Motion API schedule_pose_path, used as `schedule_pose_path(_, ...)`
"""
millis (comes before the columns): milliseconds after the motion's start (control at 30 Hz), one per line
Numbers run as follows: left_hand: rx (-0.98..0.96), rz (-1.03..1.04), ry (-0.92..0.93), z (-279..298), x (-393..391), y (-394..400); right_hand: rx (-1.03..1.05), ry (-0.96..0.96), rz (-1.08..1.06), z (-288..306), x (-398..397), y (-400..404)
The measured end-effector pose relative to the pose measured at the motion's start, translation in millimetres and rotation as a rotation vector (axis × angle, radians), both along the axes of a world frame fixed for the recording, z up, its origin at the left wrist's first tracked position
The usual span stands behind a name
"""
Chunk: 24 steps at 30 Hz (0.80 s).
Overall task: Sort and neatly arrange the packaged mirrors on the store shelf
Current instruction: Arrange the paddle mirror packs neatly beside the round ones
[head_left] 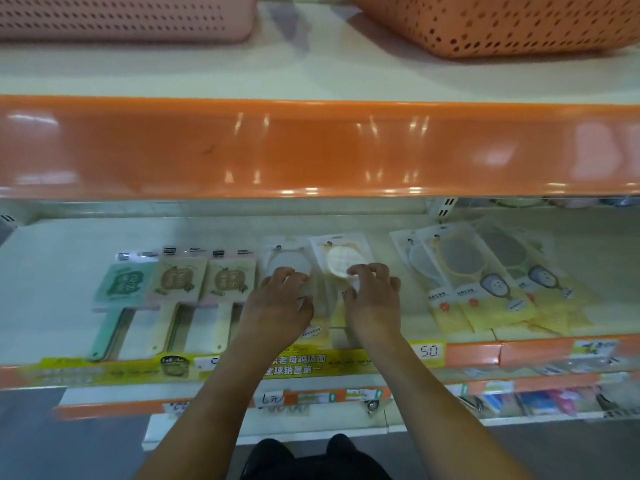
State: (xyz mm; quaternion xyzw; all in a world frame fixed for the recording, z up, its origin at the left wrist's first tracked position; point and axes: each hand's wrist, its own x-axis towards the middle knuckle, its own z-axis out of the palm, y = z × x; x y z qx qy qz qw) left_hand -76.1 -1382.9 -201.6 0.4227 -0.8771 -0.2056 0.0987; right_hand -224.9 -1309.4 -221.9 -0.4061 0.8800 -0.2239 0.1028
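Observation:
Two packaged round mirrors lie side by side in the middle of the shelf (52, 271). My left hand (277, 299) rests with curled fingers on the left pack (287, 256). My right hand (374, 296) pinches the right pack (341, 254), which shows a checked cream disc. A fanned pile of yellow mirror packs (485, 282) lies to the right. To the left stand one green (119, 289) and two beige (175, 282) handled mirror packs in a row.
An orange shelf lip (311, 150) overhangs the working shelf. Above it sit a pink basket (121, 15) and an orange basket (502, 22). Price labels (427, 351) run along the front rail. A lower shelf holds small goods (536, 400).

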Motion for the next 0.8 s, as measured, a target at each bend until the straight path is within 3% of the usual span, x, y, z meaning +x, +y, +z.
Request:
schedule_pose_path(400, 0.015, -0.052, -0.032, -13.5, -6.6, 2.4, 0.231, 0.024, 0.046, 0.0, -1.1, 7.6)
schedule_pose_path(633, -0.03, -0.148, -0.136, -17.8, -31.1, 16.0, 0.195, 0.011, 0.241, -4.0, -13.9, 18.3)
schedule_pose_path(800, -0.037, -0.18, -0.162, -25.5, -37.3, 21.7, 0.134, 0.02, 0.243, -12.5, -14.5, 17.4)
